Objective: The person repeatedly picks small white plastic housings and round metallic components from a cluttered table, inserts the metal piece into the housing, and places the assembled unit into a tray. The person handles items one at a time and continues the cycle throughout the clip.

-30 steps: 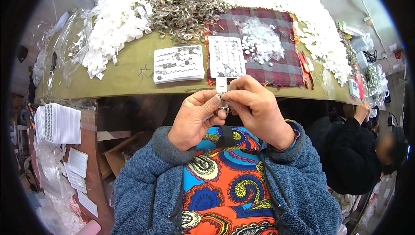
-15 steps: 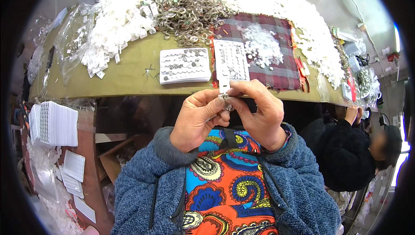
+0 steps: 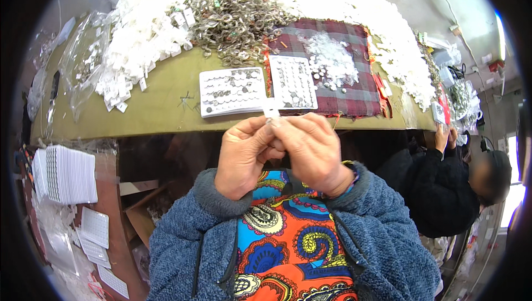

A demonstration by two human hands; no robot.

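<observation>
Just past the table's front edge, a small white tag (image 3: 271,112) sticks up from between my two hands. My left hand (image 3: 243,158) is closed, its thumb and fingers pinching the tag's lower end. Against it, my right hand (image 3: 310,148) is closed too, thumb and fingertips pressed onto the same spot. A bit of metal shows at the pinch, mostly covered by my fingers. Right behind the tag lie two white trays: the left tray (image 3: 233,103) and the right tray (image 3: 293,82), both set with rows of small round white and dark metallic pieces.
A plaid cloth (image 3: 354,98) bears clear and white bits (image 3: 332,60). Behind are a heap of metallic ring-like pieces (image 3: 235,21) and piles of white tags (image 3: 119,82). Red-handled pliers (image 3: 382,93) lie right. Stacked white trays (image 3: 69,173) stand left. A person in black (image 3: 438,190) works at right.
Both hands have shifted slightly left, and the right fingers have closed further over the tag's lower end. Less of the metal piece shows. The view has shifted a little.
</observation>
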